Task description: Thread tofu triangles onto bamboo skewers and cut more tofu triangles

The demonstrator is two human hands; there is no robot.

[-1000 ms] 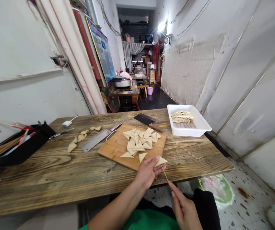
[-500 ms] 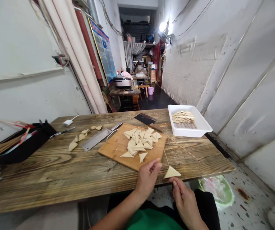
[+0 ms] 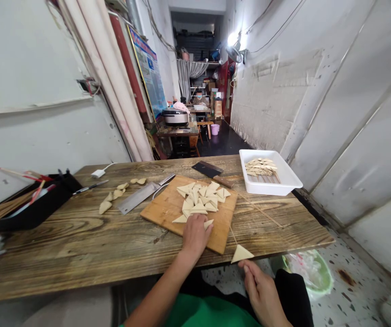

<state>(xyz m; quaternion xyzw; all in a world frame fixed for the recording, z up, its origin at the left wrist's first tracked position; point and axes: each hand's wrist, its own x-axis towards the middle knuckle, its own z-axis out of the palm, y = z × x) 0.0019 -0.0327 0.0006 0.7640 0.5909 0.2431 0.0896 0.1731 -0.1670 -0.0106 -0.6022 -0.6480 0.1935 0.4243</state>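
Observation:
My left hand [image 3: 196, 236] is over the front of the wooden cutting board [image 3: 161, 212], fingers closed on a pale triangular slice [image 3: 209, 224] that looks like dried tofu. Behind it lies a heap of similar triangular slices [image 3: 200, 198]. At the table's front edge, my right hand [image 3: 261, 288] is closed at a thin skewer [image 3: 234, 236] carrying one triangular slice [image 3: 242, 254]. The skewer's tip points away toward the board; its lower end is hidden by the slice and my fingers.
A white tub [image 3: 270, 187] holds loaded skewers. Bare skewers [image 3: 261, 210] lie right of the board. A cleaver [image 3: 141, 198], a dark-bladed knife [image 3: 207, 169] and offcuts [image 3: 113, 195] lie around it. A black box [image 3: 33, 211] stands left. A person [image 3: 199, 97] is far back.
My left hand has moved left and forward onto the board and closed on a slice there. The skewered slice in my right hand has shifted slightly toward me and tilted.

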